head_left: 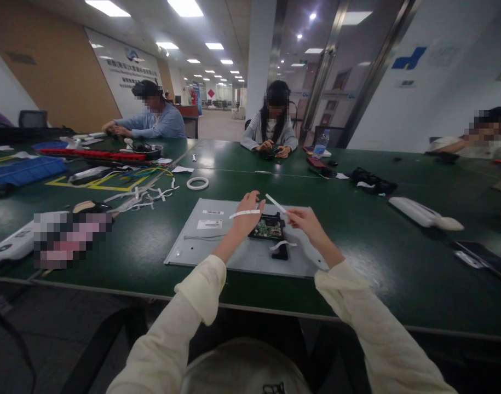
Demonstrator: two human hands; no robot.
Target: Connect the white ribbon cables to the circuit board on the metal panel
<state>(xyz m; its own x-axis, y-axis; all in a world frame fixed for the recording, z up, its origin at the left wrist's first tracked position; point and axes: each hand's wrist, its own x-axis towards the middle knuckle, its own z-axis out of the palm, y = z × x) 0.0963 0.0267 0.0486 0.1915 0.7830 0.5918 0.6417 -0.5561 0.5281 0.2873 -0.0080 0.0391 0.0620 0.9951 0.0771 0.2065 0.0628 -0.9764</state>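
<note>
My right hand point(305, 223) pinches one end of a short white tape strip point(275, 203), which points up and to the left. My left hand point(247, 221) is beside it over a circuit board, with fingers loosely bent and thumb apart. Across the back of that hand lies another white strip point(239, 213). The green circuit board point(265, 230) sits in a black frame point(280, 251) on a flat grey panel point(205, 249). A curled white strip point(283, 245) rests over the frame's lower part. Thin wires point(201, 237) run left from under my left wrist.
A white tape roll point(197, 183) and tangled white strips point(145, 197) lie beyond the panel to the left. A white device point(422, 213) is at right, a blue tray point(28, 171) at far left. Several people sit around the green table point(357, 246).
</note>
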